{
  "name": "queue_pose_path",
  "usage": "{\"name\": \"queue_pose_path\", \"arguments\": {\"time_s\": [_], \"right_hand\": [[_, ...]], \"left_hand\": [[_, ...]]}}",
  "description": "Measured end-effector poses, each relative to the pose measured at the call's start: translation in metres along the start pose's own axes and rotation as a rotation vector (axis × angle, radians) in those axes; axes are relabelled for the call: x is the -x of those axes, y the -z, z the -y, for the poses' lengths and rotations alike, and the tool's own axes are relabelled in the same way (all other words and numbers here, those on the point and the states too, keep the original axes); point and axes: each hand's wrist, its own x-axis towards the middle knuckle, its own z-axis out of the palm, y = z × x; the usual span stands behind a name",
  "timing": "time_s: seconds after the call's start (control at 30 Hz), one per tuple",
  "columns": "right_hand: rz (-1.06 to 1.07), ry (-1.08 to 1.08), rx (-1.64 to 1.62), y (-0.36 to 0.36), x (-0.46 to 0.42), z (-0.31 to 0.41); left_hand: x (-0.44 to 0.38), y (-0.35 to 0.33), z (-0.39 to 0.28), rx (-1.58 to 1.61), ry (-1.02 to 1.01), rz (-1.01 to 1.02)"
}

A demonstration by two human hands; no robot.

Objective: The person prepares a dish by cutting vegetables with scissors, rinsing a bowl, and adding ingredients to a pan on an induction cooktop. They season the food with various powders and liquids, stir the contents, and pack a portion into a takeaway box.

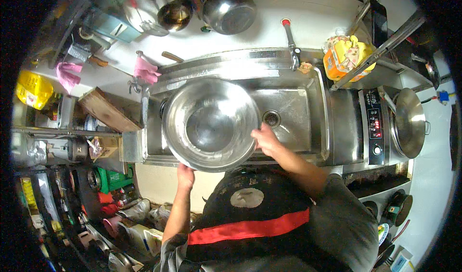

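Note:
A wide, shiny stainless steel basin (213, 127) hangs over the left part of a steel sink (288, 106), its open side towards me. My left hand (185, 176) grips the rim at the near left, the fingers hidden beneath it. On the right, my right hand (266, 140) holds the rim with the thumb on top. Nothing lies in the basin. Right of it shows the round drain (271, 119) in the sink floor. The basin hides the sink's left part.
A faucet (295, 57) reaches over the sink's back edge. Right stands an induction cooker (375, 127) with a wok (409, 124) on it. A yellow-orange jug (348, 59) sits behind the counter. Pink cloths (146, 71) and pans (229, 12) hang at the wall. A wooden board (110, 109) leans left.

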Motion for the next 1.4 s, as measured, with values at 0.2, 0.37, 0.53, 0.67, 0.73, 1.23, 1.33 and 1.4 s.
{"name": "queue_pose_path", "arguments": {"time_s": [0.2,0.37,0.53,0.67,0.73,1.23,1.33,1.4], "right_hand": [[-0.252,0.436,0.734,-0.032,0.055,0.132],[-0.314,0.52,0.831,-0.047,0.083,0.173],[-0.326,0.517,0.979,-0.059,0.11,0.196],[-0.329,0.731,1.146,-0.054,0.133,0.203],[-0.297,0.89,1.226,-0.05,0.143,0.206],[-0.323,0.897,1.367,0.042,0.174,0.174],[-0.367,0.94,1.353,0.065,0.186,0.166],[-0.429,0.927,1.322,0.082,0.202,0.151]], "left_hand": [[0.004,0.016,-0.067,0.741,-0.007,0.037],[-0.013,0.002,-0.115,0.627,-0.14,0.097],[-0.038,0.0,-0.145,0.753,-0.18,0.105],[-0.06,-0.019,-0.145,0.737,-0.272,0.249],[-0.066,-0.028,-0.139,0.713,-0.231,0.256],[-0.109,-0.119,-0.097,0.757,0.062,0.576],[-0.107,-0.13,-0.097,0.516,-0.174,0.604],[-0.109,-0.142,-0.11,0.259,-0.362,0.59]]}}
